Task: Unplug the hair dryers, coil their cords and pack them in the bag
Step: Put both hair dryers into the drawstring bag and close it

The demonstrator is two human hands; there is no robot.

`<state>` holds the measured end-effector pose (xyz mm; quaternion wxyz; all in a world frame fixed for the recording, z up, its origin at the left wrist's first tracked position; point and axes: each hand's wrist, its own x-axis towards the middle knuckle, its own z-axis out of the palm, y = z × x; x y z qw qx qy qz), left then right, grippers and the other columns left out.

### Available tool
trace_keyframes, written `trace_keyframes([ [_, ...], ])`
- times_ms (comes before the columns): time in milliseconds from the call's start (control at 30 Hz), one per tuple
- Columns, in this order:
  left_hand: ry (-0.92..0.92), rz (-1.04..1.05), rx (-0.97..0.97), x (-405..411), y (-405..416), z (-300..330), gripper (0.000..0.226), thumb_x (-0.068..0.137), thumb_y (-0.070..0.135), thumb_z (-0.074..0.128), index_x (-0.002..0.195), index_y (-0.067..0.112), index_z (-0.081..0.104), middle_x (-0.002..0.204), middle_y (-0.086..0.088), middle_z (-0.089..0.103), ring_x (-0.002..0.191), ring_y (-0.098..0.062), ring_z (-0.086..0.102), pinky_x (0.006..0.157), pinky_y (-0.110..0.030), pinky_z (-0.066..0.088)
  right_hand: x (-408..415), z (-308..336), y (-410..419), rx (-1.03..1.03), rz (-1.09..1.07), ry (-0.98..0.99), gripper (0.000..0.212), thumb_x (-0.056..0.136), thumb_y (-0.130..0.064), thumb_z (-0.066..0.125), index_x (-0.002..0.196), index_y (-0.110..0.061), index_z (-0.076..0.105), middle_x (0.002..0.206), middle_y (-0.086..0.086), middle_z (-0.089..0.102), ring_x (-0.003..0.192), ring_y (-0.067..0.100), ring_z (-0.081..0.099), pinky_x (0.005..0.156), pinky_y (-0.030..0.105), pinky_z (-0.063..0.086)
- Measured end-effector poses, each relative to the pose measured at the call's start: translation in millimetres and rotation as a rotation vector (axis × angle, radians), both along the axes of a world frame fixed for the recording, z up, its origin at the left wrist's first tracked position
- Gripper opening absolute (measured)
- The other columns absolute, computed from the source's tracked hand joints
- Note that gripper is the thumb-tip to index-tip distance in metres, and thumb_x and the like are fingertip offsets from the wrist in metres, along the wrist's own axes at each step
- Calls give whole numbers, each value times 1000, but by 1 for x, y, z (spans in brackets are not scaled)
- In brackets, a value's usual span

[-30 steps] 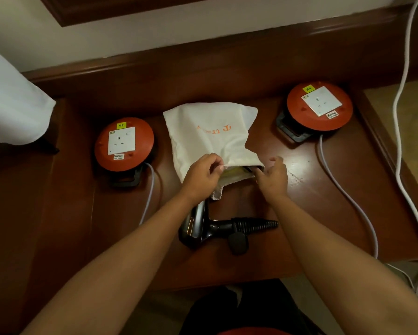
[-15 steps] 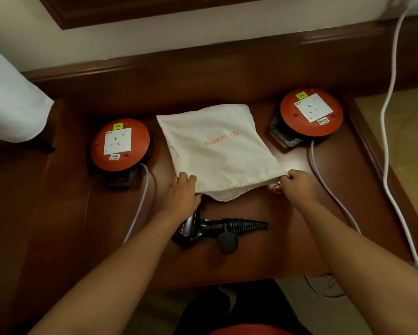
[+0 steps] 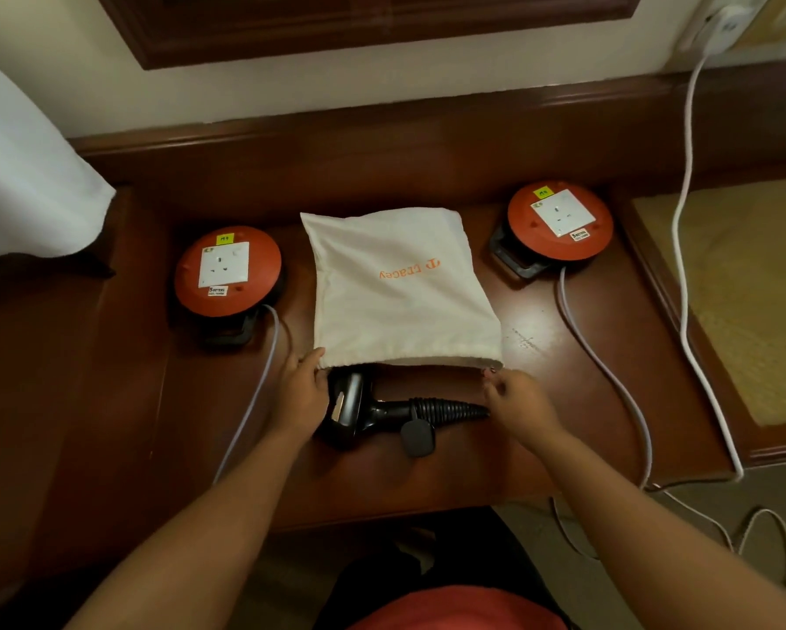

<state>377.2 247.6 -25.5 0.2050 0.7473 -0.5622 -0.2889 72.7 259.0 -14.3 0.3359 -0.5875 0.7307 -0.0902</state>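
Worktop (image 3: 564,393): dark reddish wood, glossy, with a raised wooden back edge along the wall; on it, at centre, a cream cloth bag (image 3: 400,288) printed in orange, lying flat, its mouth toward the near edge; just before the mouth, a black hair dryer (image 3: 359,409) on its side, with a black plug (image 3: 418,436) beside it; at left, an orange cable reel (image 3: 227,270), socket face up; at right, a second orange cable reel (image 3: 559,220); a pale cord trails from each reel.
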Motion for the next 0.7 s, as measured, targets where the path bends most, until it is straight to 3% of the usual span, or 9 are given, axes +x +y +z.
trace_keyframes([
  [100,42,25,44,4,16,-3,43,98,11,47,141,11,47,140,-15,45,125,-31,48,101,-34,38,23,-2,13,21,211,-34,20,94,-35,55,97,-15,61,106,4,56,102,23,55,83,34,47],
  [167,80,57,76,2,26,-3,44,99,18,45,143,14,45,143,-14,43,129,-31,44,104,-36,36,38,-1,17,69,371,-18,50,90,-48,57,128,-16,51,127,9,47,119,26,46,99,37,41],
  [233,118,98,100,-2,33,2,43,101,20,43,143,14,44,143,-14,43,130,-31,43,104,-36,35,50,0,21,147,488,37,80,83,-62,57,147,-24,28,149,9,29,137,29,27,111,46,28],
  [367,307,200,125,-10,40,9,39,100,17,48,137,10,49,135,-10,53,125,-26,49,89,-26,36,61,-4,24,246,600,153,104,74,-70,61,152,-34,1,159,6,7,146,31,6,113,55,12],
  [533,606,371,341,-13,53,2,53,94,42,57,140,25,37,130,5,45,118,-21,49,88,-44,50,63,-4,26,281,638,256,113,67,-75,61,150,-36,-5,159,6,9,144,33,9,112,55,15],
  [700,702,384,371,-12,60,-4,59,91,41,62,141,25,35,134,5,47,111,-16,49,89,-44,50,59,-7,40,226,706,317,117,64,-81,58,151,-33,-5,156,5,19,139,35,19,110,54,19],
])
